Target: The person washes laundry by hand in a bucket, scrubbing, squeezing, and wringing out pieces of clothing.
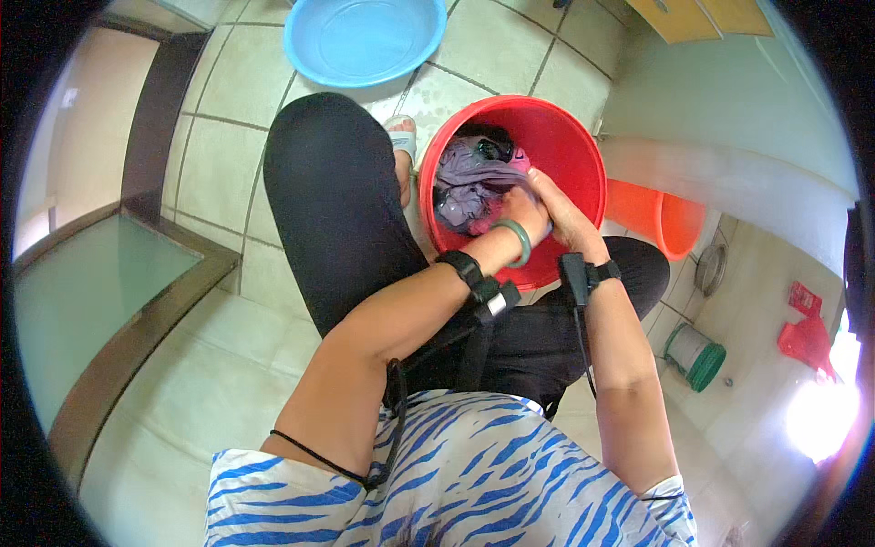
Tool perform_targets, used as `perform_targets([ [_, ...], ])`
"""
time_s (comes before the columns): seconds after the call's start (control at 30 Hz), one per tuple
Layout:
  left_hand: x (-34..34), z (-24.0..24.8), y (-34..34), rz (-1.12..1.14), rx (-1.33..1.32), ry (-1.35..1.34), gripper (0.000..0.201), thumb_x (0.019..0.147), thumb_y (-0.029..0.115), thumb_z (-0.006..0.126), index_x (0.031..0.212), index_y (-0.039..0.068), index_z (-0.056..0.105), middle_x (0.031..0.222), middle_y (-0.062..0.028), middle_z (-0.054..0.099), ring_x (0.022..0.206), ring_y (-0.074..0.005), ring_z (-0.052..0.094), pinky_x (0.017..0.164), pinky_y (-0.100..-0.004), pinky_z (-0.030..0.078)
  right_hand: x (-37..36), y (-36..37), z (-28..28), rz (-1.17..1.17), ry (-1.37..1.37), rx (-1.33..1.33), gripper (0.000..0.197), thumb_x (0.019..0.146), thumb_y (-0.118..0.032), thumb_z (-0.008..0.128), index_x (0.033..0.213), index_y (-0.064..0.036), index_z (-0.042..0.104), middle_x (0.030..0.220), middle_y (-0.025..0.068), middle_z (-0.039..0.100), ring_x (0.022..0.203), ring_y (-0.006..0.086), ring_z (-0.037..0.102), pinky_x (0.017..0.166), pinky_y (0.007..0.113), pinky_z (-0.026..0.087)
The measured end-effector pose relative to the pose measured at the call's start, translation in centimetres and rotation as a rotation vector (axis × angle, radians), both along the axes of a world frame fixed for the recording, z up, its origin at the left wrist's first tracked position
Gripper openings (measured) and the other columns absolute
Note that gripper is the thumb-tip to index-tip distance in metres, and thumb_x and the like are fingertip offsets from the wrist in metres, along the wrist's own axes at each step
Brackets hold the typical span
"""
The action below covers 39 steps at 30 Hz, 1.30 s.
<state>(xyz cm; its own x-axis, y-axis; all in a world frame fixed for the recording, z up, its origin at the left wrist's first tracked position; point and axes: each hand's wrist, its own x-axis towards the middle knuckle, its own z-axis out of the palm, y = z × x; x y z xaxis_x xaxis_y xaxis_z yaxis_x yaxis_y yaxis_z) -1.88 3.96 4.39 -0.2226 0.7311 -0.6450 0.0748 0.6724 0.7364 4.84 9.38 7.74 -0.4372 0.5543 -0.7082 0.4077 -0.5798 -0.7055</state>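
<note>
Hands meet inside a red bucket that stands on the tiled floor just right of the person's black-clad knee: the left hand, with a green bangle on its wrist, is closed on a bunch of purple cloth, and the right hand lies against it, fingers curled over the same wet pile. A blue basin sits on the floor at the far side, well apart from the bucket, while an orange bucket stands just right of the red one.
</note>
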Motion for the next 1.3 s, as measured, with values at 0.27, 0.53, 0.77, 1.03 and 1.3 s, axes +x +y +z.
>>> perform_targets([
  [0.27,0.1,0.5,0.3,0.469,-0.116,-1.034,0.036,0.079,0.031,0.049,0.103,0.004,0.051,0.100,-0.0105,0.055,0.090,-0.0238,0.054,0.075,-0.0350,0.044,3.2,1.2,-0.3,0.112,-0.293,0.362,0.034,0.078,-0.013,0.053,0.110,-0.0020,0.056,0.095,0.0092,0.063,0.084,0.0165,0.058,0.076,0.029,0.046],
  [0.53,-4.2,-1.8,2.1,0.703,-0.174,-1.102,0.035,0.087,0.042,0.045,0.087,0.009,0.056,0.072,-0.0082,0.059,0.067,-0.0253,0.058,0.062,-0.0407,0.048,-2.9,-4.7,6.4,0.445,-0.580,0.792,0.037,0.082,-0.038,0.050,0.100,-0.0068,0.060,0.086,0.0243,0.061,0.083,0.0371,0.060,0.073,0.043,0.047],
  [0.77,-2.3,-4.1,2.0,0.790,-0.094,-1.229,0.027,0.088,0.030,0.041,0.086,0.008,0.057,0.081,-0.0102,0.062,0.073,-0.0255,0.059,0.069,-0.0403,0.048,-3.3,-1.5,3.3,0.357,-0.848,0.801,0.046,0.083,-0.045,0.038,0.092,-0.0067,0.061,0.078,0.0248,0.060,0.077,0.0403,0.060,0.072,0.048,0.046],
  [1.03,-1.6,-5.3,1.8,0.748,-0.116,-0.764,0.015,0.081,0.019,0.051,0.080,0.006,0.057,0.072,-0.0071,0.058,0.061,-0.0200,0.056,0.056,-0.0361,0.046,-2.3,-1.0,2.3,0.333,-0.767,0.665,0.044,0.087,-0.042,0.039,0.092,-0.0033,0.060,0.088,0.0277,0.058,0.087,0.0426,0.056,0.076,0.045,0.044],
  [1.3,-1.8,3.6,0.0,-0.199,-0.039,-0.031,0.040,0.078,0.026,0.056,0.107,-0.002,0.055,0.101,-0.0269,0.058,0.096,-0.0362,0.058,0.083,-0.0427,0.045,-0.1,0.6,1.6,-0.066,-0.137,0.108,0.052,0.084,-0.030,0.056,0.124,-0.0005,0.042,0.116,0.0107,0.052,0.102,0.0212,0.051,0.087,0.031,0.040],
])
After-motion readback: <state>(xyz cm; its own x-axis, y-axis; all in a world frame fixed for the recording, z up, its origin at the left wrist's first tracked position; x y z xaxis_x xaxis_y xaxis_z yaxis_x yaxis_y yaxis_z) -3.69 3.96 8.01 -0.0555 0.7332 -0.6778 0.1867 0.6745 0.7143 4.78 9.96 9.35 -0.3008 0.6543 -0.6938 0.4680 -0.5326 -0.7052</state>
